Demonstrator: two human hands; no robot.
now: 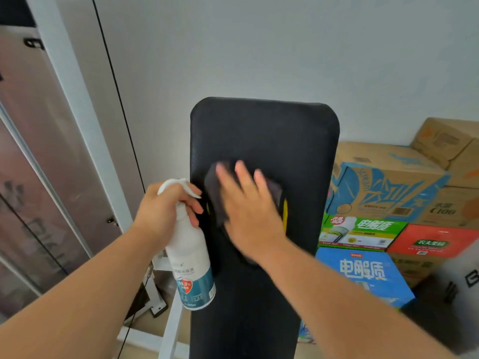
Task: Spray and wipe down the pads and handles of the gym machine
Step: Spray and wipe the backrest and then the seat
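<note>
Right now the right hand (248,211) lies flat on a dark cloth (213,195), with its fingers straight and spread. It presses the cloth on the big black pad (272,130) of the gym machine, about in the middle of the pad. A flat hand pushes on a lot of the cloth at once, and I think that is why it is held this way. The hand looks a bit blurry, so it is likely rubbing.

The left hand (166,211) grips a white spray bottle (191,265) by its thin neck, with the fingers curled round it under the white top. I cannot tell if a finger pulls the trigger. The bottle hangs just left of the pad, with its spout turned to the pad. I think it is held close so more spray can go on fast, without putting the cloth down.

The pad leans up, from near and low to far and high, with the pale wall (259,47) behind it. A yellow mark (285,213) on the pad peeks out just right of the cloth. My guess is that this pad is partly wiped, and its far end and near end may need a rub too. No handles show.

Stacked boxes (383,182) sit on the right. A white frame (172,325) stands low on the left, under the bottle.
</note>
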